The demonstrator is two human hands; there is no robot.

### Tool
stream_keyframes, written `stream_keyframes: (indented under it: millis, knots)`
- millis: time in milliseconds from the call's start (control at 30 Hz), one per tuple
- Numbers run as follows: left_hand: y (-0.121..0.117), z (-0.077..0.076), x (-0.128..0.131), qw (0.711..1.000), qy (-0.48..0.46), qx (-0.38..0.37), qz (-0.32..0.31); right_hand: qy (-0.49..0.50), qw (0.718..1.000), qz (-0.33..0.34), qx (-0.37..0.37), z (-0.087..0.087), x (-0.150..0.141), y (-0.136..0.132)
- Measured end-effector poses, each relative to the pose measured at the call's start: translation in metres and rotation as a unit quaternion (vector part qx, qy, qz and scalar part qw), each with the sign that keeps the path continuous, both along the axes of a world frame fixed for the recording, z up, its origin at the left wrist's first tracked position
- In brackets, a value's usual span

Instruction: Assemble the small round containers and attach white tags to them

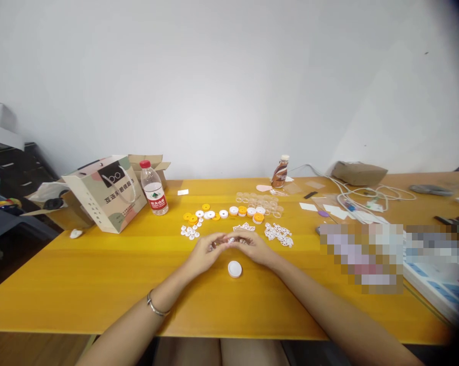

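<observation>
My left hand (pixel 206 250) and my right hand (pixel 254 246) meet above the table, fingertips pinched together around a small white piece with dark gaps (pixel 231 240). Fingers cover most of that piece, so its full shape is hidden. Just below them lies a white round lid-like disc (pixel 234 269). Beyond my hands are white openwork pieces (pixel 278 234), small white buttons (pixel 191 232), and yellow discs (pixel 205 207) and white discs (pixel 223 214) with centre holes, some stacked. Clear plastic rings (pixel 277 211) stand behind these on the right.
At the left are a paper bag (pixel 111 198), a cardboard box (pixel 163 168) and a red-capped water bottle (pixel 154 190). A brown drink bottle (pixel 280 173) stands at the back. White cables (pixel 342 190), paper slips (pixel 309 207) and a brown package (pixel 359 174) lie right.
</observation>
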State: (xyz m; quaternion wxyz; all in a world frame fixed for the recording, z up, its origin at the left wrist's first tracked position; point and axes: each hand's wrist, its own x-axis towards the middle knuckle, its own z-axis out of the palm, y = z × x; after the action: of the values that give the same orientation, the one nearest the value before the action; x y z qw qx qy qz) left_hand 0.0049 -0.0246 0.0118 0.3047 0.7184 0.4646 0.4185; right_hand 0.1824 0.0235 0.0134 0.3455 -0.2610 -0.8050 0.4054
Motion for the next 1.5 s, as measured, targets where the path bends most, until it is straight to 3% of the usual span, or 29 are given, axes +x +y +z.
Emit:
stream_keyframes:
  millis: [67, 267, 567, 700, 900, 1333, 1500]
  knots:
    - [0.0011, -0.0022, 0.0007, 1.0, -0.017, -0.015, -0.019, -0.005, 1.0, 0.013, 0.0, 0.0003, -0.0009, -0.0026]
    - [0.0031, -0.0053, -0.0007, 0.998, -0.055, -0.021, 0.013, 0.038, 0.998, 0.017, -0.051, 0.0006, -0.0038, -0.0065]
    - [0.0073, -0.0056, -0.0041, 0.985, -0.14, -0.1, 0.001, 0.059, 0.995, 0.006, -0.076, 0.0029, -0.0033, -0.0085]
    - [0.0085, -0.0086, -0.0038, 0.986, -0.146, -0.078, 0.018, 0.078, 0.988, 0.017, -0.135, 0.0041, -0.0044, -0.0079]
    - [0.0048, -0.0058, -0.001, 0.996, -0.08, -0.036, 0.024, 0.08, 0.982, -0.003, -0.171, 0.0014, -0.0039, -0.0046]
    - [-0.0013, -0.0002, -0.0032, 0.998, -0.001, 0.066, -0.013, 0.095, 0.979, -0.019, -0.177, 0.0043, -0.0046, -0.0086]
    - [0.0024, -0.0051, -0.004, 0.998, -0.025, 0.052, 0.005, 0.098, 0.98, 0.01, -0.171, 0.0053, -0.0057, -0.0086]
